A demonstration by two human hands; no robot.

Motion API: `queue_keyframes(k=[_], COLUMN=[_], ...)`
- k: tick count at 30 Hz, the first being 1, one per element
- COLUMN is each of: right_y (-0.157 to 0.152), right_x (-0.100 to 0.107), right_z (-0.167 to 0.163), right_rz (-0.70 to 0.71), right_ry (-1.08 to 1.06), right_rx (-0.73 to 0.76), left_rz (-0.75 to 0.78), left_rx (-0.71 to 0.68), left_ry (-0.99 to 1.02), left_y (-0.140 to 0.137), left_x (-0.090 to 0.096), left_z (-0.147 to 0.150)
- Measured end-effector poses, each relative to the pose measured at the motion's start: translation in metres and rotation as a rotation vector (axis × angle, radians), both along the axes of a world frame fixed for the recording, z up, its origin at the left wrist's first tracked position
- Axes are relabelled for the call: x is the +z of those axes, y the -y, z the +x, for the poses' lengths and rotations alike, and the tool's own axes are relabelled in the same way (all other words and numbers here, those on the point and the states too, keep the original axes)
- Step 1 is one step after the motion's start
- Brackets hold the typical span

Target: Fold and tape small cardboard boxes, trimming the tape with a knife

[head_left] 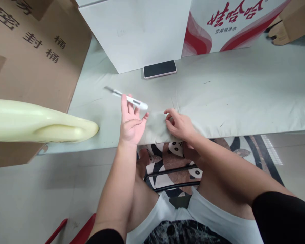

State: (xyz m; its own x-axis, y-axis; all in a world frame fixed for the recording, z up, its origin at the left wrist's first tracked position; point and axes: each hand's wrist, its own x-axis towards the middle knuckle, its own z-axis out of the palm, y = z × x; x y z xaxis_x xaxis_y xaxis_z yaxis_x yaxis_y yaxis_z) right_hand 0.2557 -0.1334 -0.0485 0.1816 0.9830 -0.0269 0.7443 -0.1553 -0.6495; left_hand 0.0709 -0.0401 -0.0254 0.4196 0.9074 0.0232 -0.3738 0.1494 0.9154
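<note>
My left hand [133,127] is turned palm up above the near part of the covered table. Across its fingers lies a slim white utility knife [136,102], its grey blade sticking out to the upper left and slightly blurred. The index finger passes in front of the handle, while the thumb is folded over the palm. My right hand [180,125] rests at the table's front edge, holding nothing, its fingers loosely bent and apart. Beyond both hands, a phone [160,69] with a dark screen lies flat against the foot of a white box [147,34].
A pale green cloth covers the table [244,88]. At left stand a large cardboard box [40,78] and a smooth pale yellow object [40,122] jutting over the table. A red-and-white printed box [218,30] and an opened brown carton [295,23] sit at the back right.
</note>
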Motion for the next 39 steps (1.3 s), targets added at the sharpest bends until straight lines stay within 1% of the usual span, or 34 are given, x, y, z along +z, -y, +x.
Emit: queue_keyframes(k=[6, 10, 15, 20, 24, 27, 31, 33, 35, 39], right_y=[0.0, 0.0, 0.0, 0.0, 0.0, 0.001, 0.0, -0.001, -0.001, 0.003], right_x=[-0.002, -0.002, -0.002, -0.001, -0.003, -0.003, -0.005, -0.007, -0.009, -0.01], right_z=[0.0, 0.0, 0.0, 0.0, 0.001, -0.001, -0.004, -0.003, -0.003, -0.004], right_rz=[0.018, 0.01, 0.029, -0.003, -0.002, 0.007, 0.042, 0.069, 0.088, 0.097], right_ry=[0.002, -0.001, -0.006, -0.007, -0.011, -0.02, 0.021, 0.056, 0.078, 0.083], right_rx=[0.002, -0.002, 0.002, -0.002, -0.007, -0.017, -0.01, -0.01, -0.016, -0.034], left_rz=[0.019, 0.032, -0.003, -0.012, -0.076, -0.127, -0.299, -0.368, -0.387, -0.355], left_rx=[-0.015, 0.008, 0.004, 0.012, 0.016, 0.063, 0.184, 0.215, 0.227, 0.228], left_ry=[-0.024, -0.025, -0.026, -0.006, 0.008, 0.068, 0.196, 0.259, 0.301, 0.323], left_y=[-0.001, -0.001, -0.001, 0.0, 0.002, 0.002, -0.001, -0.004, -0.005, -0.005], left_x=[-0.004, -0.005, -0.003, 0.0, 0.004, 0.009, 0.017, 0.021, 0.025, 0.03], left_z=[0.0, 0.0, 0.0, 0.001, 0.001, 0.001, 0.0, -0.003, -0.007, -0.016])
